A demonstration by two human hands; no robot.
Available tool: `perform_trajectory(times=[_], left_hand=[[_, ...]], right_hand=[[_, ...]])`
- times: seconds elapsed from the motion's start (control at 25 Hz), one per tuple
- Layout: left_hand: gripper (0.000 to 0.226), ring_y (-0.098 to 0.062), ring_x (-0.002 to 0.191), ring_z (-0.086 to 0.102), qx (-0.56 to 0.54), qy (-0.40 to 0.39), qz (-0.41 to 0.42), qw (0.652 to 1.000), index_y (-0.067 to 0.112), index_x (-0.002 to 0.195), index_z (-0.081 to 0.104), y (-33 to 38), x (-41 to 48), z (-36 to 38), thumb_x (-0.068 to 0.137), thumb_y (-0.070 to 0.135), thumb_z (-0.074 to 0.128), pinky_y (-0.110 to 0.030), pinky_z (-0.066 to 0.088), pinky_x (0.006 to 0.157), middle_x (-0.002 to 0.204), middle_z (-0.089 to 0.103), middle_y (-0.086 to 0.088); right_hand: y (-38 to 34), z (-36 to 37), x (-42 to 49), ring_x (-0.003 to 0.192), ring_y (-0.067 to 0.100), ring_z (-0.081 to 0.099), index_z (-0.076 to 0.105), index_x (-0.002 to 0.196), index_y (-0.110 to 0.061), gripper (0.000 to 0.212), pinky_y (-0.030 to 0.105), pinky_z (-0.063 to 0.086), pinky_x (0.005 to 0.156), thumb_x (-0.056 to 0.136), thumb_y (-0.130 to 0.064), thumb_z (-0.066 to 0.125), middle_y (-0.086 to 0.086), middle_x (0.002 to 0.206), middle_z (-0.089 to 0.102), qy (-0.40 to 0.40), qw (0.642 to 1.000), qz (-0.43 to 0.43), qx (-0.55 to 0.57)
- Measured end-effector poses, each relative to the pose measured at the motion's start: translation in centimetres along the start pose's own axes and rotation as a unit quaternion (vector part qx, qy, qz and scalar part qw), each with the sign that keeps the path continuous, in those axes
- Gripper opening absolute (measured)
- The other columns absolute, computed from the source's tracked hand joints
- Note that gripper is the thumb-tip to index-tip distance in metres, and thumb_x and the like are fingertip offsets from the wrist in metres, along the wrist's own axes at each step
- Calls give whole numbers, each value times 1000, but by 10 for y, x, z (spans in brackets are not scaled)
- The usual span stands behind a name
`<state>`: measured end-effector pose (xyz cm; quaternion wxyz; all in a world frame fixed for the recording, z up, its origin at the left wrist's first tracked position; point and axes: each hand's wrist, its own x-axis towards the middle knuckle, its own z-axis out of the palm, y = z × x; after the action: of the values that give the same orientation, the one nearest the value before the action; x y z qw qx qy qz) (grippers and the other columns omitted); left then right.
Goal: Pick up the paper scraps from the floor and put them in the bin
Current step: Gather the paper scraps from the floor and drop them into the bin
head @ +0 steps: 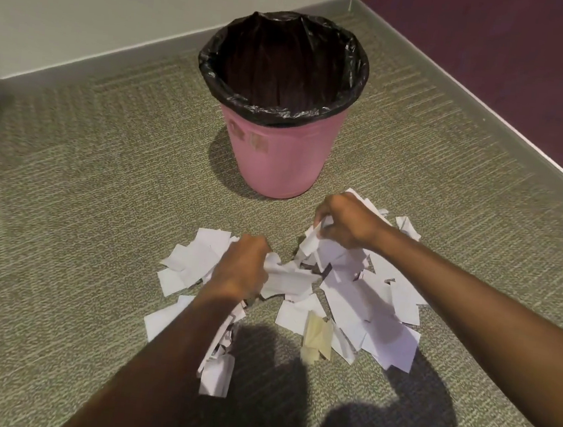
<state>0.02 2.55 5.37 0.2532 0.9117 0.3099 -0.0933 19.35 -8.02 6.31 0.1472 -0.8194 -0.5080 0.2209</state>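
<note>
Both hands clench paper scraps [351, 299]; right hand [347, 225] sits nearer the bin [278, 158] than left hand [244, 265], bin directly beyond.

— Bin [280, 158]: pink, with faded brownish sticker patches on the side. Liner [284, 58]: glossy black.

— Paper scraps [361, 300]: mostly white, a few with dark print along torn edges. One scrap [316, 337] among them: tan, like cardboard.

— Carpet [86, 194]: olive-grey, finely flecked, woven in stripes running in differing directions by patch.

— Left wall [87, 5]: pale grey-white. Right wall [495, 44]: deep purple. Skirting [424, 72] under both: grey.
</note>
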Motion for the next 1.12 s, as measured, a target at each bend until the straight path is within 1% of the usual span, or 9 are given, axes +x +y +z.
perform_trajectory(times=[0.08, 0.2, 0.28, 0.4, 0.48, 0.72, 0.84, 1.0, 1.12], left_hand=[[19, -27, 63, 67, -74, -31, 3, 997, -4, 88, 69, -1, 6, -38, 75, 2, 81, -26, 52, 48, 87, 72, -16], [18, -25, 53, 68, -203, -55, 11, 978, 1, 66, 69, -4, -3, -102, 67, 4, 86, -33, 57, 51, 64, 71, -17], [20, -24, 60, 69, -280, -57, 1, 958, -1, 72, 71, -3, -16, -141, 63, 6, 87, -30, 57, 54, 70, 73, -18], [30, -24, 67, 72, -359, -22, -6, 933, -2, 77, 70, -3, -26, -193, 55, 11, 87, -28, 59, 56, 77, 74, -20], [26, -25, 68, 73, -378, 32, 6, 925, 0, 74, 70, 2, -24, -224, 56, 9, 86, -32, 60, 65, 78, 74, -20], [23, -26, 77, 75, -434, 131, 7, 892, -1, 87, 67, 28, 19, -283, 68, 2, 80, -29, 61, 62, 87, 75, -16], [20, -24, 76, 71, -425, 183, -32, 886, 2, 85, 64, 32, 52, -289, 74, 2, 80, -23, 57, 49, 93, 70, -15], [56, -37, 87, 69, -432, 229, -66, 870, -7, 113, 58, 32, 90, -278, 63, -5, 85, -32, 56, 42, 107, 65, -22], [55, -36, 95, 68, -405, 239, -58, 881, -3, 117, 60, 38, 106, -264, 66, -4, 82, -33, 56, 44, 112, 66, -19]], right_hand=[[-15, -24, -3, 98, 21, 63, 74, 94, -4, 15, 22, 42, 79, 81, -10, 78, 9, 105, 71, 23, 1000, -14, 15], [-40, -68, -12, 82, 11, 64, 76, 85, -13, 10, 30, 51, 82, 78, -15, 82, -5, 87, 71, 37, 998, -34, 46], [-57, -103, -21, 72, 14, 69, 76, 81, -16, 8, 38, 57, 82, 77, -15, 83, -4, 75, 73, 48, 993, -36, 98], [-84, -152, -37, 78, 24, 72, 76, 81, -14, 8, 32, 58, 81, 76, -15, 82, 4, 77, 75, 93, 981, -47, 165], [-99, -178, -39, 78, 22, 72, 77, 84, -11, 11, 29, 60, 74, 75, -13, 83, 3, 79, 75, 135, 972, -71, 181], [-118, -224, 4, 67, 20, 73, 77, 85, -5, 16, 29, 61, 61, 73, -11, 85, 9, 77, 75, 269, 942, -84, 185], [-112, -230, 37, 67, 22, 73, 76, 83, -5, 14, 36, 63, 62, 74, -12, 84, 8, 76, 74, 309, 932, -53, 185], [-106, -219, 72, 54, 8, 65, 73, 80, -8, 9, 23, 56, 51, 76, -6, 81, 2, 72, 70, 347, 917, -18, 196], [-99, -202, 90, 56, 8, 64, 71, 75, -15, 13, 23, 54, 51, 77, -8, 81, -3, 66, 66, 362, 904, -10, 226]])
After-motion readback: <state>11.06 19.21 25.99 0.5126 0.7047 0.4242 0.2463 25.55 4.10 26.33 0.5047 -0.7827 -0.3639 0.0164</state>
